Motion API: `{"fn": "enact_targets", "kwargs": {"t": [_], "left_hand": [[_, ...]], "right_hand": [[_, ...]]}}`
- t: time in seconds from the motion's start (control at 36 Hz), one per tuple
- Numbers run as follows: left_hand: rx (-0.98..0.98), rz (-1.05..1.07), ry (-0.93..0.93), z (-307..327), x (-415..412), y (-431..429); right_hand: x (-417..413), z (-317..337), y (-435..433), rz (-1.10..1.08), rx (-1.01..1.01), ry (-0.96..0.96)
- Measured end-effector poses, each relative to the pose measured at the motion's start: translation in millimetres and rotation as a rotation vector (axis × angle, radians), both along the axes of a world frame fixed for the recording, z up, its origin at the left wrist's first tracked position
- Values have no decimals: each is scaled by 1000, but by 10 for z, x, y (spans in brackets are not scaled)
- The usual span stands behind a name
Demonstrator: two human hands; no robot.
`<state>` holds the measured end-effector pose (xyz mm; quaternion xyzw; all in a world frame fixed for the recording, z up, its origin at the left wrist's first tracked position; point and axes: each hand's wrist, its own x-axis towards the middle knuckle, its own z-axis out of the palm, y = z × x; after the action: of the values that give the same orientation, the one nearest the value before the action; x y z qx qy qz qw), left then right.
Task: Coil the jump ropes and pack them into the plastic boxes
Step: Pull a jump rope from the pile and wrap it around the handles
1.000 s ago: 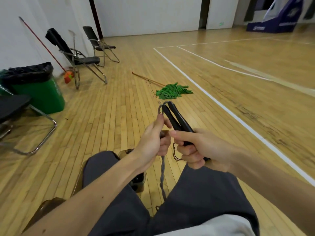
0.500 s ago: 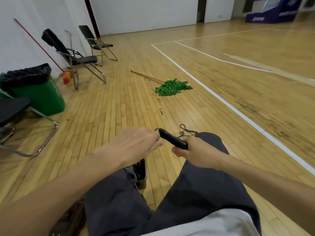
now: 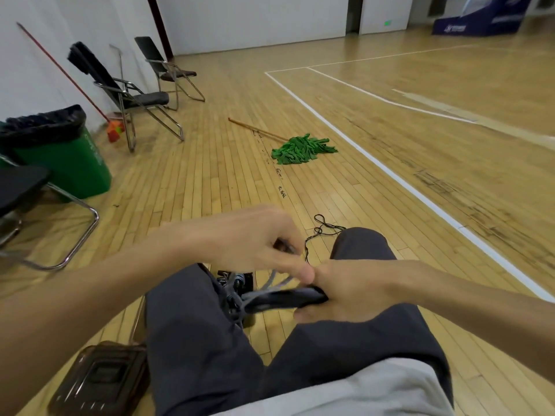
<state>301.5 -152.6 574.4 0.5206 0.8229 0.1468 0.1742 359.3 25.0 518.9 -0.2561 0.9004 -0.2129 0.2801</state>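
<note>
a green mop (image 3: 303,148) lies on the wooden floor (image 3: 210,181). left of the mop stand two black folding chairs (image 3: 141,99), farther left a green bin (image 3: 69,163) with black liner; a white court line (image 3: 399,178) runs right of the mop.

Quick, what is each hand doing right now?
Left hand: pinching the grey rope.
Right hand: gripping the black handles.

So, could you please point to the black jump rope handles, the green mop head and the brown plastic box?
black jump rope handles (image 3: 282,300): head view, middle of the shafts.
green mop head (image 3: 303,148): head view, centre of the strands.
brown plastic box (image 3: 99,382): head view, its top face.
</note>
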Motion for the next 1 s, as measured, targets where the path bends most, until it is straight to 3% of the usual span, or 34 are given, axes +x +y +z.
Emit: {"fn": "enact_targets", "kwargs": {"t": [0.22, 0.39, 0.53, 0.67, 0.72, 0.89, 1.0], "left_hand": [[290, 81, -335, -46, -52, 6], [483, 218, -376, -174, -51, 10], [666, 380, -438, -246, -46, 50], [726, 583, -441, -372, -50, 70], [718, 688, -369, -423, -66, 48], [769, 675, -95, -619, -33, 22], [830, 714, 190, -719, 65, 116]], "right_hand": [[107, 126, -13, 47, -265, 68], [109, 146, -24, -14, -411, 182], [92, 89, -9, -147, -612, 171], [65, 89, 10, -268, -789, 170], [29, 102, 71, -338, -853, 143], [-26, 43, 89, -459, -958, 29], [-53, 47, 8, -531, -1016, -27]]}}
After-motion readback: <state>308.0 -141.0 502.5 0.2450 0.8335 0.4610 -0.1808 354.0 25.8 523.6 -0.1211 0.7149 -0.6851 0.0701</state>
